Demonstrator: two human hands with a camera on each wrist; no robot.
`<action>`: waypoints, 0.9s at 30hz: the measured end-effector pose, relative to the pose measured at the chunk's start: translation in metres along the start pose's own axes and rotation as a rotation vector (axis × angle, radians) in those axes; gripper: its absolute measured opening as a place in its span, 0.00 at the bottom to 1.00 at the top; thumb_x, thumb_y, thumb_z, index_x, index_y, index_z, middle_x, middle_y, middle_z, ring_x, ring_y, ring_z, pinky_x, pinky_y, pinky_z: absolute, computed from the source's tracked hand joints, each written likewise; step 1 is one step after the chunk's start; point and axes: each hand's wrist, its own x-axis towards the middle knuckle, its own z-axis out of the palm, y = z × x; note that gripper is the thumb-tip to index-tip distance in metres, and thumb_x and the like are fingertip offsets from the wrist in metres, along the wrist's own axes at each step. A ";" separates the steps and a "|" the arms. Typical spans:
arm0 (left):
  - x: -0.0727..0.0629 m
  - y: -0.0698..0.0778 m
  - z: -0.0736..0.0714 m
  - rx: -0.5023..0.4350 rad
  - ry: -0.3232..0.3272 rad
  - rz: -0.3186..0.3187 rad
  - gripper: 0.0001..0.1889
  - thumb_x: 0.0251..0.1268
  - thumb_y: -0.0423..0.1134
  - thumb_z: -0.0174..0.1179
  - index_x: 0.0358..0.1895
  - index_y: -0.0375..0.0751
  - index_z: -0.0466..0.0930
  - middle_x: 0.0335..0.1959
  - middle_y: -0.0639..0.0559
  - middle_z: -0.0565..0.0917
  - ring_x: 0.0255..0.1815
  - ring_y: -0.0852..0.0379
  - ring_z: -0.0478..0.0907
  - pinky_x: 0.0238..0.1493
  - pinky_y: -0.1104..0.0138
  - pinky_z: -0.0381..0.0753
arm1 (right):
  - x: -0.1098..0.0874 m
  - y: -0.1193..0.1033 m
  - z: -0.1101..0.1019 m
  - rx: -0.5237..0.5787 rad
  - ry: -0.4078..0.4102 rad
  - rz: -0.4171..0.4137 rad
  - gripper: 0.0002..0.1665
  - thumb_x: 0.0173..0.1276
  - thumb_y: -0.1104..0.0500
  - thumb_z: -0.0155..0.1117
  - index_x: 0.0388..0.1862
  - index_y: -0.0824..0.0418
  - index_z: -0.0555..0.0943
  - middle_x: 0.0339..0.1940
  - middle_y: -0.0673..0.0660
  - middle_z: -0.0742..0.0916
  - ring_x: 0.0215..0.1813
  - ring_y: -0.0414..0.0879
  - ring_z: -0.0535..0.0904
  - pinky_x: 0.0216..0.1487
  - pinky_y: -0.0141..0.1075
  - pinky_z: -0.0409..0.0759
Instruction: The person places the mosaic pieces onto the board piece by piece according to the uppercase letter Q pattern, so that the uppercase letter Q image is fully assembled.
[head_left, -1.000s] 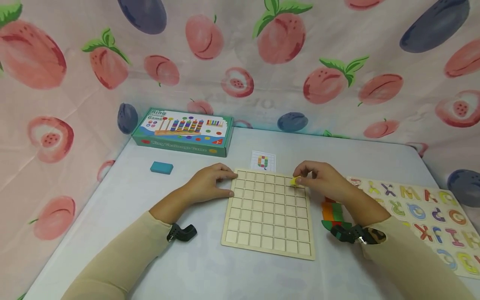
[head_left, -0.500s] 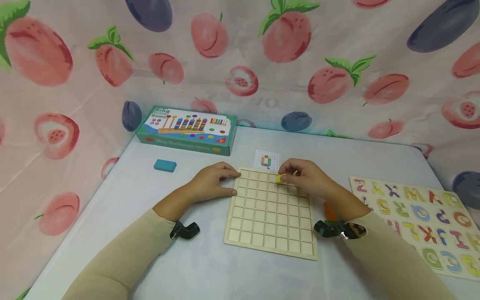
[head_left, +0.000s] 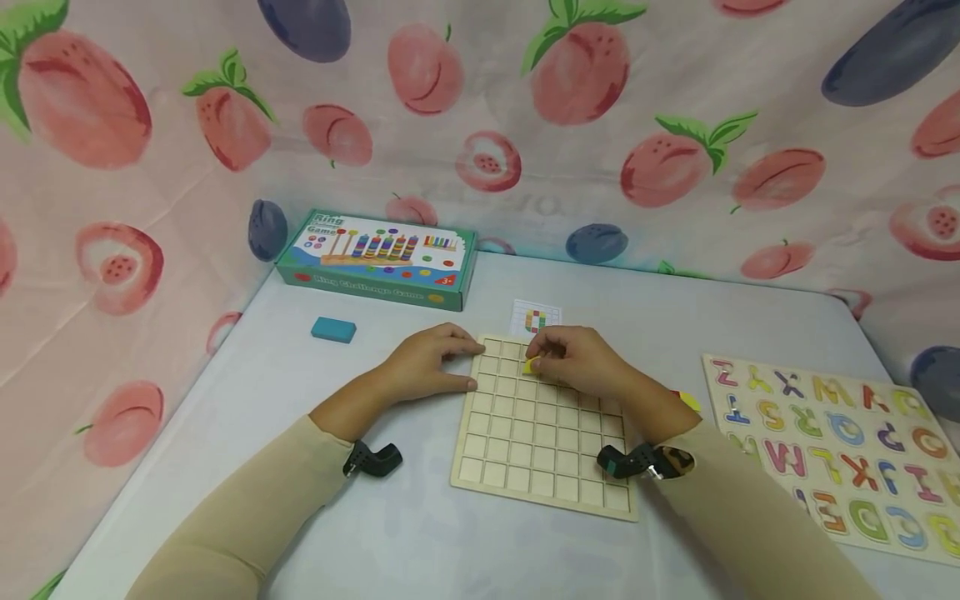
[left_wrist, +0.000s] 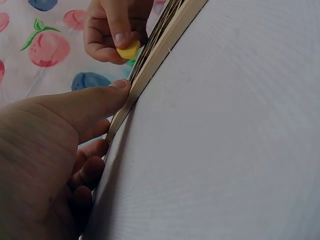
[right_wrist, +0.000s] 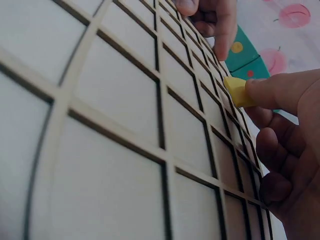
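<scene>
yellow block [right_wrist: 237, 92]: pinched at fingertips of right grip [head_left: 576, 360]; wooden board [head_left: 521, 433] beneath that grip, block contact unclear; left grip [head_left: 427, 365], farther from block, spread against board's left edge.

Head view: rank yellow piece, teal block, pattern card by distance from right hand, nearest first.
1. Yellow piece: pinched in the right hand.
2. Pattern card: just past the far edge of the grid board.
3. Teal block: well over to the left.
</scene>
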 end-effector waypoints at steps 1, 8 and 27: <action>0.000 0.001 0.000 -0.004 0.000 -0.001 0.29 0.63 0.51 0.79 0.67 0.50 0.86 0.62 0.56 0.81 0.62 0.56 0.78 0.65 0.56 0.77 | 0.000 0.000 0.001 -0.016 -0.001 0.009 0.03 0.75 0.61 0.71 0.44 0.54 0.87 0.36 0.50 0.86 0.40 0.49 0.80 0.44 0.42 0.79; 0.000 0.001 0.002 -0.004 0.017 -0.015 0.29 0.63 0.51 0.79 0.66 0.51 0.87 0.60 0.57 0.81 0.49 0.58 0.75 0.51 0.61 0.76 | -0.001 -0.002 0.008 -0.101 0.014 -0.018 0.03 0.75 0.60 0.72 0.44 0.56 0.87 0.36 0.49 0.86 0.38 0.45 0.80 0.43 0.43 0.79; 0.000 -0.001 0.003 0.069 0.034 0.018 0.28 0.63 0.55 0.78 0.65 0.52 0.88 0.44 0.63 0.84 0.35 0.62 0.73 0.41 0.63 0.73 | -0.003 -0.004 0.010 -0.157 0.029 -0.055 0.04 0.74 0.61 0.73 0.45 0.55 0.89 0.40 0.48 0.86 0.40 0.43 0.80 0.44 0.42 0.80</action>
